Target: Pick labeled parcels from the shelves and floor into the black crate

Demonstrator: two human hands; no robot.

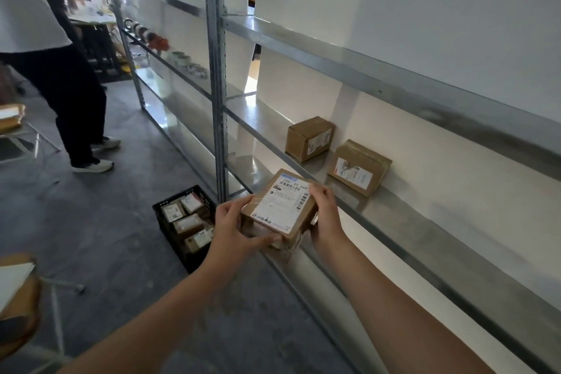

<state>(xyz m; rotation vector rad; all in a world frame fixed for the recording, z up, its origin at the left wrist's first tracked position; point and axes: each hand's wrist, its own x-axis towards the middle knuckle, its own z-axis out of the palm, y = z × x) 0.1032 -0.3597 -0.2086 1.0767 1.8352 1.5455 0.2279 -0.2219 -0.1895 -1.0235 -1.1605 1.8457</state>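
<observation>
Both hands, left hand [232, 226] and right hand [324, 215], grip a labeled parcel [280, 206] between them. The black crate [170, 232] on the floor holds several labeled parcels; two more boxes [309, 138] sit on the shelf [403, 209].

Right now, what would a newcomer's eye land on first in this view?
First the labeled parcel, gripped at its sides by the left hand and right hand in front of the metal shelf. Next the black crate on the floor just left of the hands, already holding several parcels. Then, on that shelf beyond the held parcel, a left box and a right box, standing apart.
</observation>
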